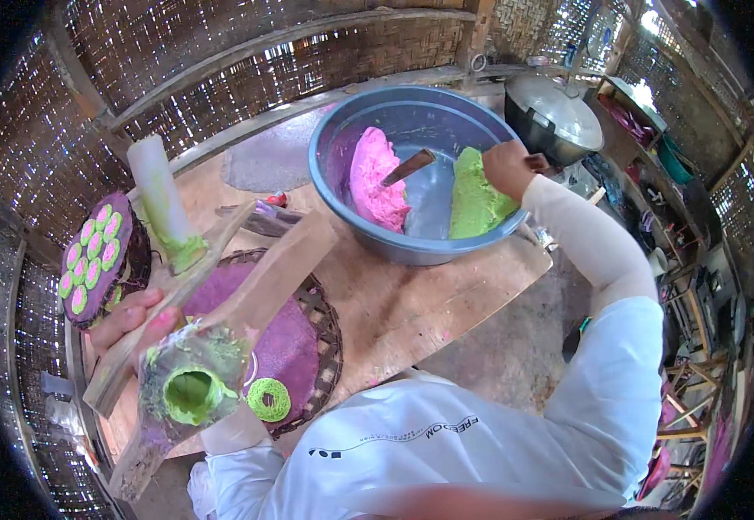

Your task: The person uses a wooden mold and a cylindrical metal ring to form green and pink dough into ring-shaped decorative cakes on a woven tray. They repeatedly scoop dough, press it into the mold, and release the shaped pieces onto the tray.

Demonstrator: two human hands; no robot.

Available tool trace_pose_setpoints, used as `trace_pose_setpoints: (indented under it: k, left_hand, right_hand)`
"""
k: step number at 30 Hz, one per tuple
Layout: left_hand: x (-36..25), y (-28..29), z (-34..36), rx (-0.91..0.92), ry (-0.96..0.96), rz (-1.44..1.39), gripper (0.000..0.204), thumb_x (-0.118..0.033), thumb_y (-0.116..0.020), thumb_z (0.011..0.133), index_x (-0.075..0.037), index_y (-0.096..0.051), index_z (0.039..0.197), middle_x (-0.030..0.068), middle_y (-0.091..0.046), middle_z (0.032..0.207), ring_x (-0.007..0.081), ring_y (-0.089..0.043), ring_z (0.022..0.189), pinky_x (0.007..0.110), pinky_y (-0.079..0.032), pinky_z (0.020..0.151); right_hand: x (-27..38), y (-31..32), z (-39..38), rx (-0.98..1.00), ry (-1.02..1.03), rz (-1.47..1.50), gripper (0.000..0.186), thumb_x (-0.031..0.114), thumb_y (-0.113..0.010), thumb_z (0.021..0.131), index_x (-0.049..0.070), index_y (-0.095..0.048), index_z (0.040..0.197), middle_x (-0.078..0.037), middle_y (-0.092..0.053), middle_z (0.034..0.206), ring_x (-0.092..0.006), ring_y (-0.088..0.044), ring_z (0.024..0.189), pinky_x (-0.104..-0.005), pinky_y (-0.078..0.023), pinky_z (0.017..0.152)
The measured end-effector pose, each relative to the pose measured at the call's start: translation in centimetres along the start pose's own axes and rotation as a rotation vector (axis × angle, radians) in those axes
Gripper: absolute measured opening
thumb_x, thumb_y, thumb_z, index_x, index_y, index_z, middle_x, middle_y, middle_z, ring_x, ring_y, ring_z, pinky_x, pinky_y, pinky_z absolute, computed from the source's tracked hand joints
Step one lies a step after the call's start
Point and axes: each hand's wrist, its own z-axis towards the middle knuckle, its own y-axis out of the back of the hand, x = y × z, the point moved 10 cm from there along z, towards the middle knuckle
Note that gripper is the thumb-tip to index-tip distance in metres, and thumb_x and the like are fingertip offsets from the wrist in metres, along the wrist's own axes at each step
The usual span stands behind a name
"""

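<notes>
**Reloading the wooden press with green dough**

Holding the wooden press [195, 347] over the round woven tray [321, 325], the left hand [134, 321] had its fingers clenched around the lower wooden handle, near the cup of the press. This cup was smeared with green dough and looked nearly empty inside. The white plunger [162, 204] stood lifted out of the cup, with green remains at its lower end. One small green noodle ring [269, 399] lay on the purple cloth of the tray, just beside the cup.

The right hand [509, 166] was reaching into the big blue basin [342, 139] at the far side of the surface [412, 303]. Its fingers were closed on the top of the green dough [477, 204], as if pinching off a piece; how much they held I could not tell. A pink dough [375, 182] lay in the same basin, apart from the green one, with a wooden stick [409, 166] leaning between them. At the left, a dark round tray [130, 260] carried finished green and pink rings.

In my judgement, the step in hand was taking a new portion of green dough for the press. The next move would call for carrying this piece to the cup, pushing it well inside, and then setting the plunger straight above it while the left hand kept the press steady over a free place on the purple cloth
</notes>
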Motion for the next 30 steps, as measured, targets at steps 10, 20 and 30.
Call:
trace_pose_setpoints:
  k: [10, 20, 30]
  left_hand:
    - [2.9, 1.8, -2.2, -0.136, 0.130, 0.193, 0.024, -0.005, -0.062, 0.075, -0.003, -0.050, 0.095, 0.0131, -0.054, 0.085, 0.0235, -0.058, 0.080, 0.034, -0.052, 0.069]
    - [3.9, 2.2, -3.4, -0.223, 0.058, 0.268, 0.021, -0.003, -0.061, 0.076, -0.004, -0.049, 0.093, 0.0109, -0.054, 0.085, 0.0213, -0.057, 0.081, 0.032, -0.051, 0.072]
    - [5.7, 2.2, -3.3, -0.213, 0.048, 0.183, 0.019, -0.001, -0.060, 0.077, -0.005, -0.047, 0.090, 0.0087, -0.053, 0.085, 0.0190, -0.056, 0.083, 0.030, -0.050, 0.075]
  right_hand:
    - [-5.1, 2.5, 4.6, -0.008, -0.006, -0.003, 0.011, 0.016, -0.057, 0.070, 0.014, -0.068, 0.069, -0.006, -0.065, 0.069, -0.0188, -0.064, 0.064, -0.0316, -0.046, 0.050]
    - [1.1, -4.7, 10.2, -0.014, 0.268, -0.043, 0.009, 0.014, -0.059, 0.067, 0.013, -0.067, 0.064, -0.006, -0.064, 0.065, -0.0199, -0.064, 0.064, -0.0324, -0.046, 0.052]
    - [5.9, -4.7, 9.7, 0.072, 0.519, -0.158, 0.007, 0.018, -0.063, 0.068, 0.015, -0.069, 0.068, -0.003, -0.066, 0.070, -0.0181, -0.064, 0.067, -0.0318, -0.042, 0.047]
